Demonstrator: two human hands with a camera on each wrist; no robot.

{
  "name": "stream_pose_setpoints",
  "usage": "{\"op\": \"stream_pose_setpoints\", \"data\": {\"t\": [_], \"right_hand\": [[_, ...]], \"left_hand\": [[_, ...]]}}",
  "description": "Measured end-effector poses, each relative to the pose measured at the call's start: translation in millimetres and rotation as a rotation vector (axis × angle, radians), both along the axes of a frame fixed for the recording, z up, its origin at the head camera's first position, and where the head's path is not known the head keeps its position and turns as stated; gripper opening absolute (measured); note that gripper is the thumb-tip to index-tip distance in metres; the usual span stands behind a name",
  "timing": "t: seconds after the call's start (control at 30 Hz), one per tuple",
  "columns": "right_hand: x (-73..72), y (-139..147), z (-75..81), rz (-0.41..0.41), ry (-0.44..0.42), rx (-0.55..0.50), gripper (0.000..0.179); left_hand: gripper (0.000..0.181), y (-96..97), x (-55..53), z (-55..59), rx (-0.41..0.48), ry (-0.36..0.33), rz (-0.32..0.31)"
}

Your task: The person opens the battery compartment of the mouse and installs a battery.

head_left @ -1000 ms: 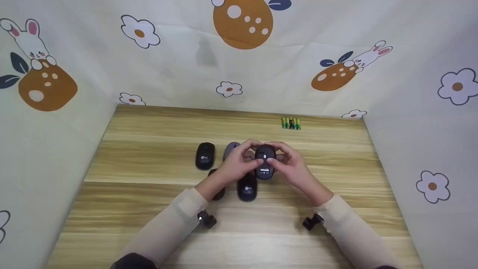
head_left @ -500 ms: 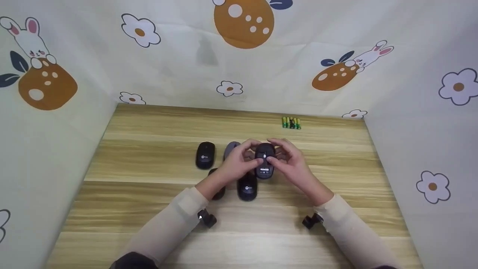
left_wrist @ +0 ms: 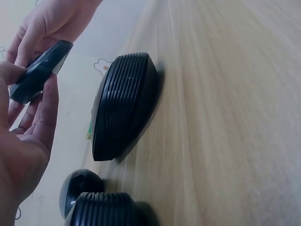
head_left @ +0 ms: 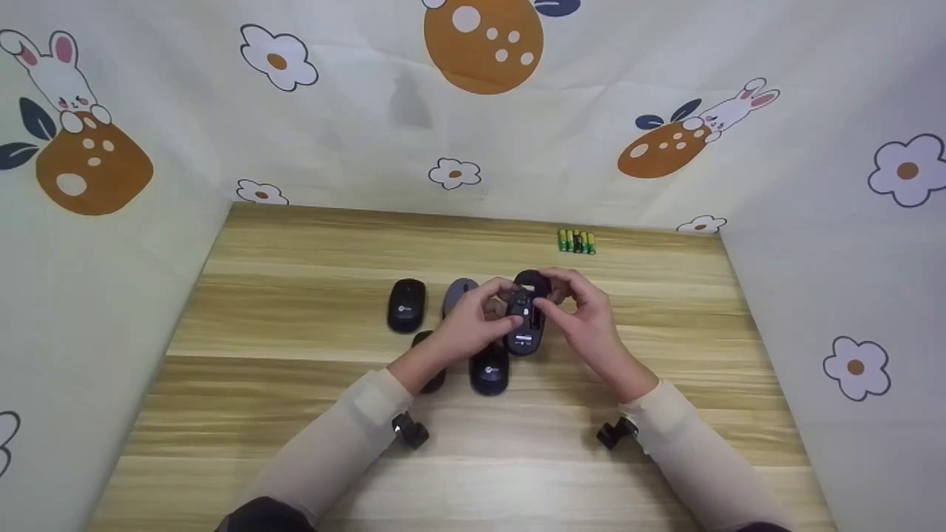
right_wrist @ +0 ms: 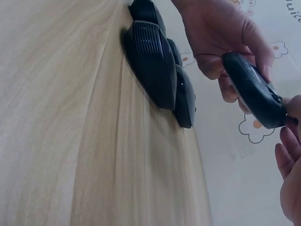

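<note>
A black computer mouse [head_left: 523, 341] is held underside up above the wooden table, near the middle of the head view. My left hand [head_left: 469, 319] grips it from the left, its thumb on the underside. A dark curved mouse cover [head_left: 528, 278] juts past the far end of the body, and a dark slot shows along the right of the underside. My right hand [head_left: 591, 314] pinches the cover at the far right side, thumb near the slot. In the left wrist view the mouse [left_wrist: 40, 73] is tilted between both hands; the right wrist view shows the mouse [right_wrist: 251, 89] edge-on.
Black mice [head_left: 406, 305] and a grey mouse [head_left: 458, 295] lie left of and below the hands. One black mouse [head_left: 489, 372] sits just under the held one. Several green and yellow batteries [head_left: 576, 242] lie in a row near the back wall [head_left: 355, 162].
The cover has slid away from me relative to the mouse body, uncovering the slot. My right hand has shifted slightly away and to the right with it; my left hand stays put.
</note>
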State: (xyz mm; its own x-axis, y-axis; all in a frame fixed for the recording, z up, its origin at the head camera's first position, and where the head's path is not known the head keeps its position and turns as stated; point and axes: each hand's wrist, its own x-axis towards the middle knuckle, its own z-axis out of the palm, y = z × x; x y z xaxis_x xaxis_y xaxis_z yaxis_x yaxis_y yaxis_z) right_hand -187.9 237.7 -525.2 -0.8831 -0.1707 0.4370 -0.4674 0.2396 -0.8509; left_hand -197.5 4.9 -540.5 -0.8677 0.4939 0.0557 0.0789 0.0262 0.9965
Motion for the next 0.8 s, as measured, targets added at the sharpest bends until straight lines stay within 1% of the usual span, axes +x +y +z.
{"op": "stream_pose_setpoints", "data": {"t": [0.17,0.4,0.63,0.8], "right_hand": [[-2.4,1.3,0.6,-0.027,-0.078,-0.085,0.039],[-7.9,8.8,6.6,-0.055,-0.135,-0.189,0.042],[-18.8,30.9,2.2,-0.088,-0.181,-0.196,0.042],[-25.6,44.9,-0.7,-0.119,-0.211,-0.191,0.040]], "left_hand": [[0.045,0.0,-0.7,-0.4,-0.025,0.021,0.000],[0.045,-0.8,-2.0,-1.1,-0.036,0.042,0.001],[0.045,-1.7,-3.4,-1.9,-0.027,0.004,0.005],[0.046,-2.4,-3.5,-0.9,-0.012,-0.007,0.008]]}}
